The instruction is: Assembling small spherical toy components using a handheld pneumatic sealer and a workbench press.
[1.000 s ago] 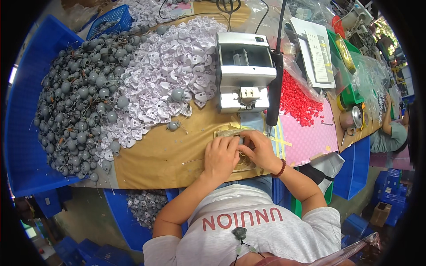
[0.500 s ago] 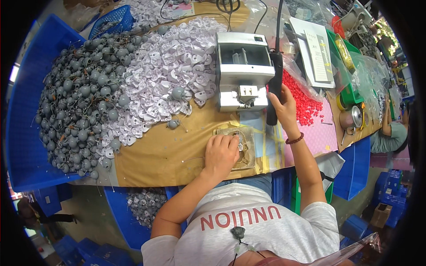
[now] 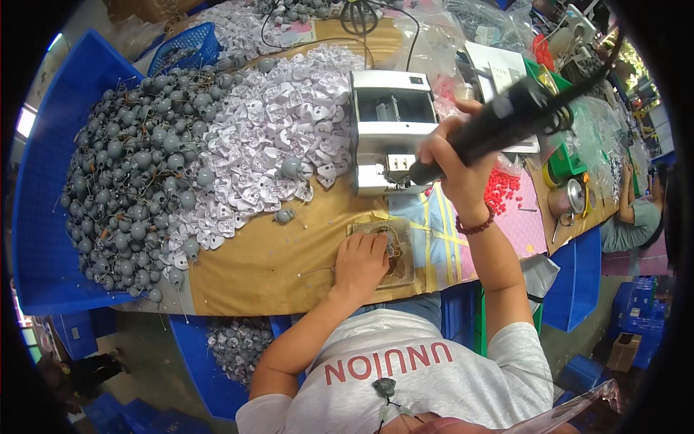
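Note:
My right hand (image 3: 463, 170) is wrapped round a black corded electric screwdriver (image 3: 506, 119). The tool is tilted, its lower end beside the front outlet of a white screw feeder (image 3: 394, 130) and its cable running up to the far right. On the brown-covered table, my left hand (image 3: 361, 262) lies over a shallow, clear-edged fixture block (image 3: 405, 271). Its bent fingers press on a small part inside, mostly hidden under them. A thin wire pokes out left of this hand. Left of the feeder lies a single grey round part (image 3: 284, 215) with a wire.
Grey ball-shaped parts with wires (image 3: 137, 173) heap up against a blue bin (image 3: 40, 202) at left. White plastic pieces (image 3: 267, 123) spread beside them. Small red pieces (image 3: 502, 189) lie right of the feeder, near a metal cup (image 3: 575, 195). Another person works at far right.
The black screwdriver, upright beside the feeder before, is now lifted and tilted in my right hand, its lower end nearer the feeder's outlet. My left hand stays at the fixture.

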Tool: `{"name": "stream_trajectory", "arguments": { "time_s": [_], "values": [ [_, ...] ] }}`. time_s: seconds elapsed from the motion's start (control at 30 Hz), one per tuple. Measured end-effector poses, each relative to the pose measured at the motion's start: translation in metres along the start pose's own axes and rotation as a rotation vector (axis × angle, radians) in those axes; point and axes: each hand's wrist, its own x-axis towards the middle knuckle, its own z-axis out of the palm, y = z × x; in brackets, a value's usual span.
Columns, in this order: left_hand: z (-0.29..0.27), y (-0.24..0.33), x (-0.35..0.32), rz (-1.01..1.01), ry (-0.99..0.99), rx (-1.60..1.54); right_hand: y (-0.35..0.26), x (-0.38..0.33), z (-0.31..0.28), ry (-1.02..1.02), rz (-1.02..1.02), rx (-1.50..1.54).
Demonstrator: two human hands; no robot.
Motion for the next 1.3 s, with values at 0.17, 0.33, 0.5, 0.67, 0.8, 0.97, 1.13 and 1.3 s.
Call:
{"name": "stream_trajectory", "arguments": {
  "time_s": [0.17,0.33,0.5,0.67,0.8,0.97,1.13,1.3],
  "values": [
    [0.001,-0.001,-0.002,0.002,0.0,0.009,0.021,0.02,0.02,0.054,0.077,0.04],
    [0.0,-0.005,-0.001,0.015,0.016,-0.001,0.017,0.013,0.024,0.009,0.292,-0.046],
    [0.0,-0.001,-0.003,-0.016,-0.006,0.006,-0.004,-0.046,0.017,-0.06,0.411,-0.009],
    [0.002,-0.002,-0.002,-0.009,0.05,-0.011,-0.003,-0.087,0.022,-0.049,0.311,0.196],
    [0.002,-0.003,-0.002,0.005,0.071,-0.024,0.012,-0.099,0.011,-0.209,0.214,0.056],
    [0.0,-0.007,-0.003,-0.002,0.021,-0.052,0.012,-0.108,0.007,-0.311,0.203,0.031],
    [-0.004,-0.011,-0.001,-0.023,-0.046,-0.098,0.037,-0.132,-0.024,-0.85,-0.076,-0.707],
    [-0.006,-0.012,0.0,-0.03,-0.08,-0.125,0.03,-0.139,-0.025,-0.758,0.017,-0.585]
  ]
}}
